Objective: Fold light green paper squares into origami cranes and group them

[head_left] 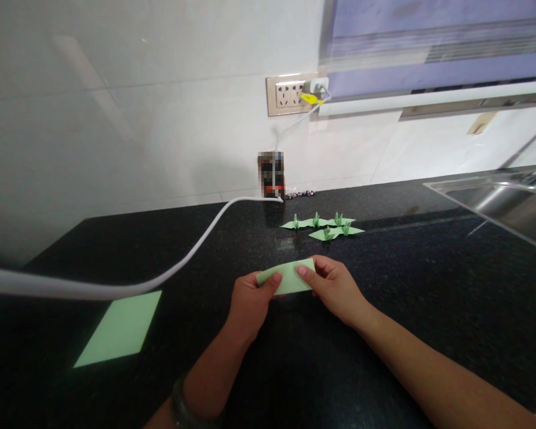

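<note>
Between my hands I hold a folded sheet of light green paper (292,280), a wide, short rectangle just above the dark counter. My left hand (252,301) pinches its left end, thumb on the near face and fingers behind. At the right end, my right hand (333,280) grips it the same way, the thumb pressed on the front. Most fingertips are hidden behind the paper. Beyond it stand several small green paper cranes (328,232) in two rows. A flat green paper sheet (122,330) lies on the counter to the left.
A thick white cable (178,265) arches across the left side, partly over the flat sheet. Against the tiled wall leans a blurred-out upright object (271,174) with a beaded strap (300,194) beside it. A wall socket (289,95) holds a plug. The metal sink (513,205) is at right.
</note>
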`<control>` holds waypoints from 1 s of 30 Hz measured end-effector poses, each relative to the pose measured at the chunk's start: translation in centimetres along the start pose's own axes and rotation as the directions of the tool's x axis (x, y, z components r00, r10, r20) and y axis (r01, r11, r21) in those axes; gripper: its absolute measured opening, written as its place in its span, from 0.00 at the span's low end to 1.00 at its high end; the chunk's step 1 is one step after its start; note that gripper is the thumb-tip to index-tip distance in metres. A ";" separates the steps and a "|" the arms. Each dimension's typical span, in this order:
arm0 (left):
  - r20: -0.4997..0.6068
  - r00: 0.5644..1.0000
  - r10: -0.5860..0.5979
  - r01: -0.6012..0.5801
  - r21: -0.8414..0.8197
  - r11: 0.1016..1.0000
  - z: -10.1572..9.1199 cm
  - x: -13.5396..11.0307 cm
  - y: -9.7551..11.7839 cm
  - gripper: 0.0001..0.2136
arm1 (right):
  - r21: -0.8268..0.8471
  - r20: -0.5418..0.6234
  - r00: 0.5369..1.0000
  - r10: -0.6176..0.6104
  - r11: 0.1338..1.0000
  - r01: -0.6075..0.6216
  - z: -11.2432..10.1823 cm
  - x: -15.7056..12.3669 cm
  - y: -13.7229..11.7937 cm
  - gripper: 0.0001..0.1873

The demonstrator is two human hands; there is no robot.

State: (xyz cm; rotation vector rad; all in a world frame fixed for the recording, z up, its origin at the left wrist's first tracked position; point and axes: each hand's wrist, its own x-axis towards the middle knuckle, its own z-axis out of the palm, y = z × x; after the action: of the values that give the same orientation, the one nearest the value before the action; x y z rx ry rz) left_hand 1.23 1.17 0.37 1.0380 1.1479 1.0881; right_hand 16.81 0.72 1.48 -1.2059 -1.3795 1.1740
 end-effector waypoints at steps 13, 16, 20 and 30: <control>-0.012 0.999 0.031 -0.030 0.035 0.999 -0.4 0.1 -0.1 0.12 | -0.004 0.014 0.998 0.054 0.999 -0.054 0.0 0.1 0.3 0.11; -0.018 1.000 0.022 -0.021 0.037 0.999 -0.4 0.2 -0.2 0.12 | 0.011 0.018 0.998 0.067 0.998 -0.067 0.1 0.1 0.3 0.10; -0.034 0.999 0.018 -0.017 0.030 0.999 -0.5 0.2 -0.3 0.13 | 0.014 0.016 0.997 0.074 0.997 -0.074 0.0 0.1 0.3 0.11; -0.042 0.999 0.025 -0.023 0.055 0.998 -0.5 0.4 -0.6 0.14 | 0.016 0.011 0.997 0.074 0.997 -0.074 0.1 0.1 0.3 0.12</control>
State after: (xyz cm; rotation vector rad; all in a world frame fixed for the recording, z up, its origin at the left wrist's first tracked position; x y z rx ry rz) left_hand 0.80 1.48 -0.31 1.0782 1.2080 1.1071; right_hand 16.75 0.88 1.20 -1.2505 -1.3403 1.2420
